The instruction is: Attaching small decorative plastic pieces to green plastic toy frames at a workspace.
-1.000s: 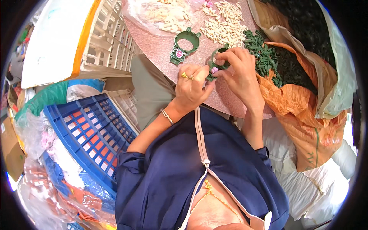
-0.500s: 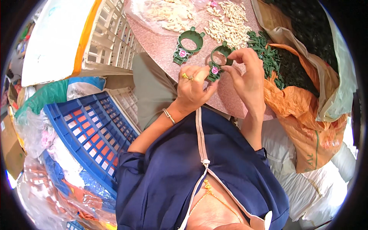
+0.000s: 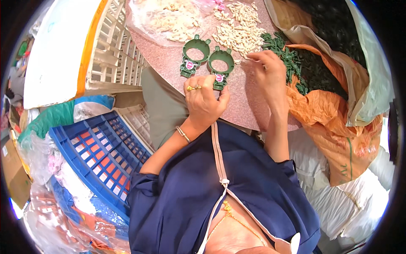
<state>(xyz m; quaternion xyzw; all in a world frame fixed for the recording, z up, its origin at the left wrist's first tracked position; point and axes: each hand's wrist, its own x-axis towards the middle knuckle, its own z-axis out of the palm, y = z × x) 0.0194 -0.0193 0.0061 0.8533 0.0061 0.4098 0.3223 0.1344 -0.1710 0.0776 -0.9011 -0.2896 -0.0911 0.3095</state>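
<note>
The near end of a green ring piece point(image 3: 220, 78) is grasped by the left hand point(image 3: 204, 99) over the pink table point(image 3: 242, 101); a second ring piece point(image 3: 190, 65) is set just left. Whether anything is pinched by the right hand point(image 3: 270, 70), near pale pieces point(image 3: 239, 38), cannot be told.

Green ringed parts point(image 3: 223, 55): moulded plastic, smooth, slight sheen. Pale pieces point(image 3: 239, 37): matt, plastic-looking. Tabletop point(image 3: 243, 103): speckled, low gloss. Clear bag point(image 3: 141, 22): thin glossy film. Orange sack point(image 3: 323, 120): crinkled woven plastic. Blue crate point(image 3: 66, 137): rigid plastic. Navy garment point(image 3: 262, 190): smooth cloth, soft sheen. Bangle point(image 3: 183, 134): shiny metal.
</note>
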